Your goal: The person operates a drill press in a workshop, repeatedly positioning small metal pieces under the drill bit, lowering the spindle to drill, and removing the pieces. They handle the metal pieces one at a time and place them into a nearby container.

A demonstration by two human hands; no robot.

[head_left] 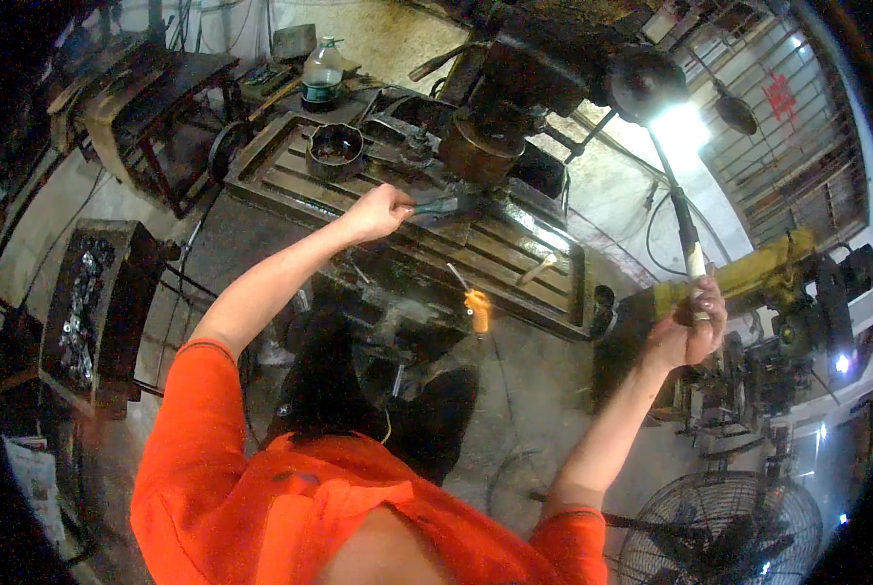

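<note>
My left hand (380, 213) is closed on a short tool with a dark, flat, brush-like end (440, 207), held over the slotted machine table (290, 164). The tool points right, below a round brown metal part (480, 146) under the machine's head. My right hand (690, 327) is wrapped round the pale lower end of a long dark lever (682, 216), which runs up toward a round dark knob (646, 83). An orange pistol-shaped tool (476, 310) with a thin nozzle sits at the table's near edge.
A dark pot (335, 151) stands at the table's left, with a clear plastic bottle (323, 73) behind it. A box of metal scraps (90, 302) is at far left. A floor fan (719, 526) stands near right; a bright lamp (680, 127) shines by the lever.
</note>
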